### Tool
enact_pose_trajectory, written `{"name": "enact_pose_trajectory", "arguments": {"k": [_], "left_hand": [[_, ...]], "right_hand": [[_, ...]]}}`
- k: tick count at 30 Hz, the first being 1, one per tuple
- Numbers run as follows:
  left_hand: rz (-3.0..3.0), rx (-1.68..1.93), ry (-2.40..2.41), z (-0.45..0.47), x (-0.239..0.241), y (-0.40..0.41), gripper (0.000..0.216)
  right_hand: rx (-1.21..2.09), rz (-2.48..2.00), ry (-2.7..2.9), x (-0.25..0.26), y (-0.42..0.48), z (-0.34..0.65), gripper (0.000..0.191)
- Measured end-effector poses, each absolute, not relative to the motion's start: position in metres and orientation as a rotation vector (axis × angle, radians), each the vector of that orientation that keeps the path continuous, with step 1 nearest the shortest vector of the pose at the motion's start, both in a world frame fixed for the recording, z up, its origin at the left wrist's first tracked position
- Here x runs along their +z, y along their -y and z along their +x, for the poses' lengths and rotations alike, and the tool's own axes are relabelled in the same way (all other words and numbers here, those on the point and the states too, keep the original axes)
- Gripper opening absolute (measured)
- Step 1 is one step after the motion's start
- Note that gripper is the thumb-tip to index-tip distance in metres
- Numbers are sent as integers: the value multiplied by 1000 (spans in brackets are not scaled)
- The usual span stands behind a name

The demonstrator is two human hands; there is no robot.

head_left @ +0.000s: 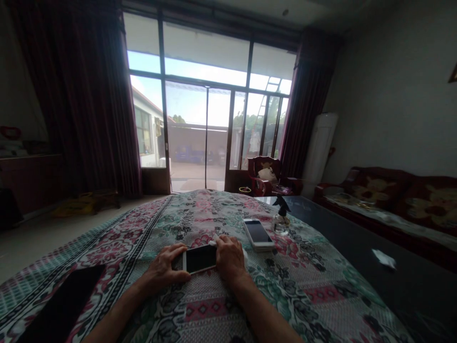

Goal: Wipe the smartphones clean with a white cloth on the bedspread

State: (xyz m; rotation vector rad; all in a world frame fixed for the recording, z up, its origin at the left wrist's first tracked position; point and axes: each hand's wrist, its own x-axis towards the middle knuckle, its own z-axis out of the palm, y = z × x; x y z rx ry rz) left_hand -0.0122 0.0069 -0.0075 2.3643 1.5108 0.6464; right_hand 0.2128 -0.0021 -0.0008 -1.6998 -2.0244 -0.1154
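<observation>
A white smartphone (200,258) with a dark screen lies on a floral cloth (293,290) in front of me. My left hand (164,267) grips its left end, fingers curled round the edge. My right hand (230,257) is closed over the phone's right end, and a bit of white material (213,242) pokes out by its fingers. A second white phone (258,234) lies flat just to the right, apart from both hands.
A small glass spray bottle with a black top (281,216) stands beyond the second phone. A dark flat slab (62,307) lies at the left on the cloth. A dark glass table (392,281) with a crumpled white scrap (383,258) is on the right, a sofa (396,202) behind.
</observation>
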Motion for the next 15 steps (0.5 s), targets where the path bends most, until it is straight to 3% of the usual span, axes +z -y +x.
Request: {"name": "enact_pose_trajectory", "arguments": {"k": [8,15], "left_hand": [[2343,632,-1509,-10,-2,-3,66],[2361,660,-1517,-13,-13,-9,68]], "right_hand": [[-149,-1713,1988,-3,0,214,29],[-64,-1402,2218,-4,16,176,31]]}}
